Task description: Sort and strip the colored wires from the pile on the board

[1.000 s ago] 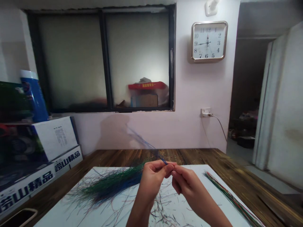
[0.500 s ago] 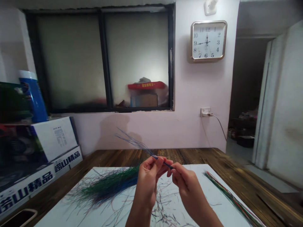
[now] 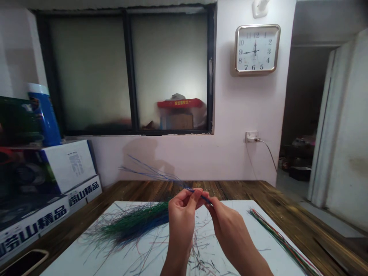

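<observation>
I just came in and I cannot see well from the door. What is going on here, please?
A person is pinching a small bunch of thin blue strands between the left hand and the right hand, and the loose ends fan out above the hands. Below them, a large pile of green and blue strands lies on a white sheet, with loose strands scattered around. A neat bundle of multicoloured strands lies along the sheet's right side.
</observation>
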A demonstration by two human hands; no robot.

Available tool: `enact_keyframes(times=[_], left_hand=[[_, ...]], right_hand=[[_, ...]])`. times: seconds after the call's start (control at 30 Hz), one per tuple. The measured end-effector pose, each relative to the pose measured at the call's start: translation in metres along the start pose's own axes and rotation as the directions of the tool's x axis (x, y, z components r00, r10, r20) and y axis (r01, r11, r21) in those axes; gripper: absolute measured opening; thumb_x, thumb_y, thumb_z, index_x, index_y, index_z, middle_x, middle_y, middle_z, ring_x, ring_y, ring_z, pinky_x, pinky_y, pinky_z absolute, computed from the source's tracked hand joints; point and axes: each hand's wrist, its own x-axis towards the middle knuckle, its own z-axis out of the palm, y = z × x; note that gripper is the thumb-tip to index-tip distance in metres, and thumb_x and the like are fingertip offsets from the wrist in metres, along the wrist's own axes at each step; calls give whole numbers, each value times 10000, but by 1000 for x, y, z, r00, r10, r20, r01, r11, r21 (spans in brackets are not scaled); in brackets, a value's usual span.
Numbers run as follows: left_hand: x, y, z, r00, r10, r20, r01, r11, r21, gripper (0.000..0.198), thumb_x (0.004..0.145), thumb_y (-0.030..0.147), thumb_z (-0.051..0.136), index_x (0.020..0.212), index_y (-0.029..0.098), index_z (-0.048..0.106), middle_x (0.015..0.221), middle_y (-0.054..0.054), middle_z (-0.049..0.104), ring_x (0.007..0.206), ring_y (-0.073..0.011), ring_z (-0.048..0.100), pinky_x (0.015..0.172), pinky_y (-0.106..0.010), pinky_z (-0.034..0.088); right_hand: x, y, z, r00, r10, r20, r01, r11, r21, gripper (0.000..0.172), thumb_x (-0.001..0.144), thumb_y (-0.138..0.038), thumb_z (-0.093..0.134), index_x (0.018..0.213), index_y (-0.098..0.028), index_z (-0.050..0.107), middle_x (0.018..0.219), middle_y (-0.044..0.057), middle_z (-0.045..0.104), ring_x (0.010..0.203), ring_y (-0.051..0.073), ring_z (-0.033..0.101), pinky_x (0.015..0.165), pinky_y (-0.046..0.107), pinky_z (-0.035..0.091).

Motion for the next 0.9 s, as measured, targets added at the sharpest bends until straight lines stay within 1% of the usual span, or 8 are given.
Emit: enact_keyframes(times=[0.2, 0.37, 0.43, 0.53, 0.63, 0.77, 0.83, 0.9], left_hand=[[-1, 0, 0, 1000, -14, -13, 14, 1000, 13, 133, 682, 243, 734, 687, 120, 684, 619, -44, 703, 589, -144, 665, 637, -223, 552], [-4, 5, 0, 1000, -13, 21, 13, 999, 43, 159, 669, 264, 740, 686, 118, 680, 585, -44, 688, 579, -156, 659, 650, -253, 560], [-4, 7, -1, 1000, -10, 8, 10, 999, 41, 170, 656, 270, 749, 680, 117, 677, 572, -37, 678, 568, -154, 650, 634, -254, 561], [-2, 8, -3, 1000, -16, -16, 16, 1000, 26, 183, 653, 277, 748, 683, 113, 672, 586, -40, 679, 560, -152, 644, 622, -258, 561], [-1, 6, -4, 1000, -11, -16, 12, 1000, 20, 187, 669, 283, 739, 701, 113, 668, 606, -47, 686, 578, -158, 652, 635, -264, 561], [-1, 6, -3, 1000, -7, -5, 7, 1000, 18, 174, 686, 272, 728, 683, 114, 655, 603, -45, 684, 594, -151, 653, 634, -239, 552], [-2, 6, -3, 1000, -7, -2, 7, 1000, 10, 173, 691, 272, 725, 688, 114, 654, 601, -42, 683, 588, -147, 652, 628, -234, 550], [-2, 7, -2, 1000, -8, -1, 8, 1000, 0, 177, 687, 275, 729, 699, 115, 654, 598, -37, 679, 583, -147, 651, 627, -238, 550]], right_hand=[[0, 2, -1, 999, -14, -30, 13, 1000, -18, 338, 977, -227, 253, 911, -159, 578, 645, 69, 686, 515, 226, 635, 468, 292, 304], [1, 1, -9, 1000, 5, -9, -4, 995, 98, 291, 958, -198, 298, 852, -180, 568, 700, 45, 696, 580, 193, 638, 498, 269, 330], [1, -1, -12, 999, 29, 42, -37, 980, 198, 277, 955, -210, 308, 868, -185, 570, 717, 39, 683, 603, 179, 616, 517, 263, 327], [2, -5, -16, 979, 71, 193, -131, 938, 320, 288, 955, -279, 340, 787, -185, 554, 584, -1, 569, 506, 135, 483, 497, 259, 280], [2, -5, -21, 940, 98, 326, -252, 845, 472, 353, 967, -333, 317, 721, -181, 519, 536, -35, 456, 491, 107, 400, 499, 241, 298], [3, -1, -27, 885, 96, 456, -413, 616, 671, 342, 952, -382, 338, 831, -152, 561, 529, -51, 425, 462, 87, 372, 453, 215, 289], [5, 1, -29, 849, 65, 525, -483, 501, 718, 340, 925, -412, 386, 871, -138, 580, 502, -63, 411, 423, 75, 339, 409, 204, 244], [7, 2, -30, 820, 32, 571, -526, 434, 731, 342, 897, -428, 431, 852, -133, 599, 469, -70, 407, 396, 66, 315, 393, 198, 219]])
